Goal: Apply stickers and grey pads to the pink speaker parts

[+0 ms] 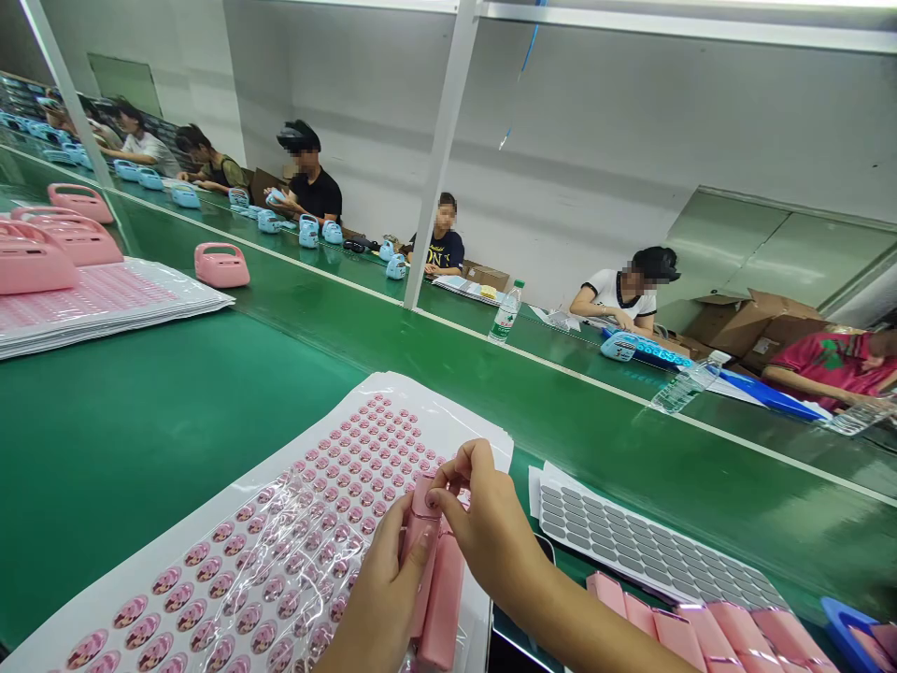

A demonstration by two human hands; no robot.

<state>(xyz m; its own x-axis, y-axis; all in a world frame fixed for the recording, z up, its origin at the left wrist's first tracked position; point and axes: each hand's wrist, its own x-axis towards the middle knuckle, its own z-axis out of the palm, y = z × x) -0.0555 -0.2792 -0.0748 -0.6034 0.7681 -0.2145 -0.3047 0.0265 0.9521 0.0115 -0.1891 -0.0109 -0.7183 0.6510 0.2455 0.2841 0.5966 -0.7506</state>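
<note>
My left hand [384, 587] is closed around a narrow pink plastic case [425, 533], tilted upright over the sticker sheet [364, 467]. The thumb lies along its front. My right hand [491, 509] pinches a small round sticker [433, 498] between thumb and forefinger, at the upper part of the case. Whether the sticker touches the surface, I cannot tell. A second pink case [443, 598] lies right beside the held one. Rows of round pink picture stickers cover the sheet, partly under shiny clear film.
To the right lie a sheet of grey ovals [631, 537] and several pink cases [679, 636] near a blue tray [841, 612]. Pink handled shells [222, 265] and stacked sheets [140, 313] stand left. Across the green table are water bottles [505, 313], light-blue shells [308, 231] and seated people.
</note>
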